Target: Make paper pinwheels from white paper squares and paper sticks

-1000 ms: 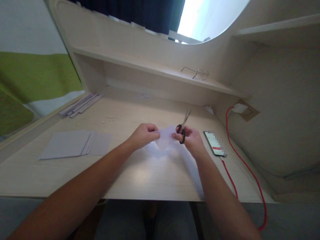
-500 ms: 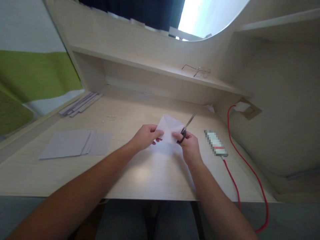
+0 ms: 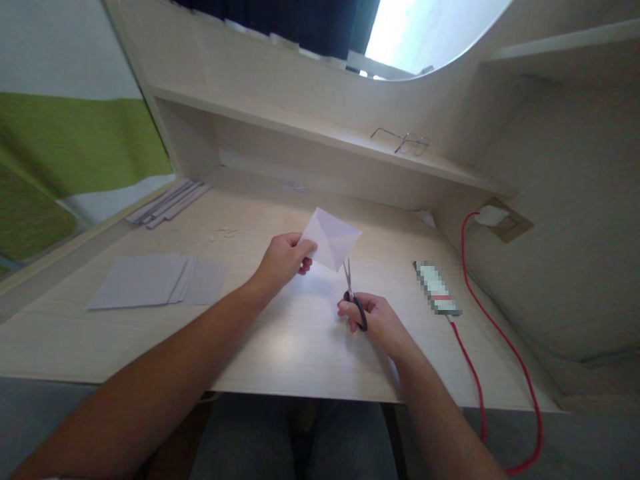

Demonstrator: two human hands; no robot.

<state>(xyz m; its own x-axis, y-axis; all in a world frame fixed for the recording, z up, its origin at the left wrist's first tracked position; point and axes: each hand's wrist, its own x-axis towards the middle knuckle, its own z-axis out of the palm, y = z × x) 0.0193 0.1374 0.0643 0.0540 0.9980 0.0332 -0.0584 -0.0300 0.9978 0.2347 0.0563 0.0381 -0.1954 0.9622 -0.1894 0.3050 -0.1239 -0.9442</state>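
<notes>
Above the desk [image 3: 280,347], approx. centre, a folded white paper [image 3: 331,238] is pinched at its near-left corner by the left hand [image 3: 283,259], thumb and fingers closed on it; the sheet is held tilted, clear of the desktop. Just below and right of it, black-handled scissors [image 3: 353,301] are gripped by the right hand [image 3: 376,319], fingers through the loops, blades shut and pointed up towards the paper's lower edge, tips just short of it. A stack of white sheets [image 3: 155,281] is seen at left, paper strips [image 3: 170,203] at far left, a phone [image 3: 436,288] w/ red cable [image 3: 475,373] at right, glasses [image 3: 406,141] on the shelf [image 3: 300,130].
</notes>
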